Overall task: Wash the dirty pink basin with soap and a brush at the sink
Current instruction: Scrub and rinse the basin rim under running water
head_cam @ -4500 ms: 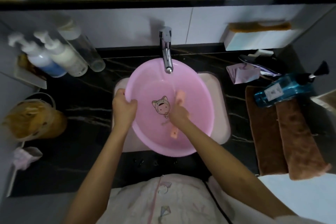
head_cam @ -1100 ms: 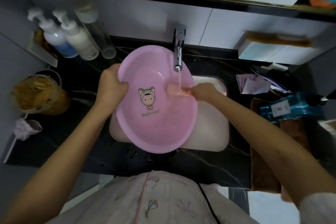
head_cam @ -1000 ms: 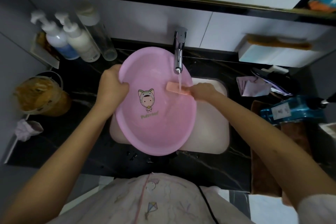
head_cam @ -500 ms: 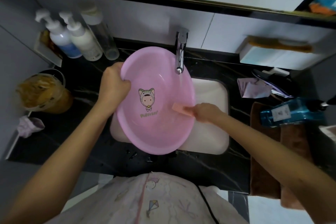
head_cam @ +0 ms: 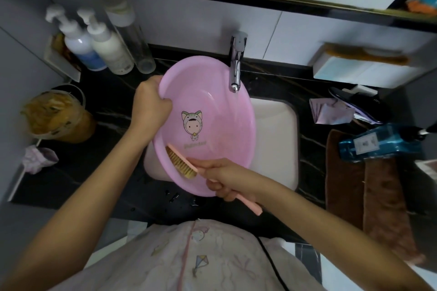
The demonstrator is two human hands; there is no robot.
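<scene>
A pink basin (head_cam: 220, 125) with a cartoon cat-hat figure inside sits tilted over the left part of the white sink (head_cam: 276, 139). My left hand (head_cam: 151, 104) grips its upper left rim. My right hand (head_cam: 224, 178) grips the handle of a pink brush (head_cam: 182, 160), whose tan bristles lie against the basin's near left inner wall. A chrome tap (head_cam: 236, 66) stands above the basin's far edge, and a thin stream of water falls from it into the basin.
Two white pump bottles (head_cam: 94, 40) and a clear bottle (head_cam: 132, 38) stand at the back left. An amber jar (head_cam: 56, 116) sits left. A blue bottle (head_cam: 380, 144) lies on brown towels (head_cam: 369, 196) at the right. The counter (head_cam: 99, 179) is black.
My right hand has swept the brush from the basin's right side under the tap down to its near left wall. The left hand keeps its grip on the rim.
</scene>
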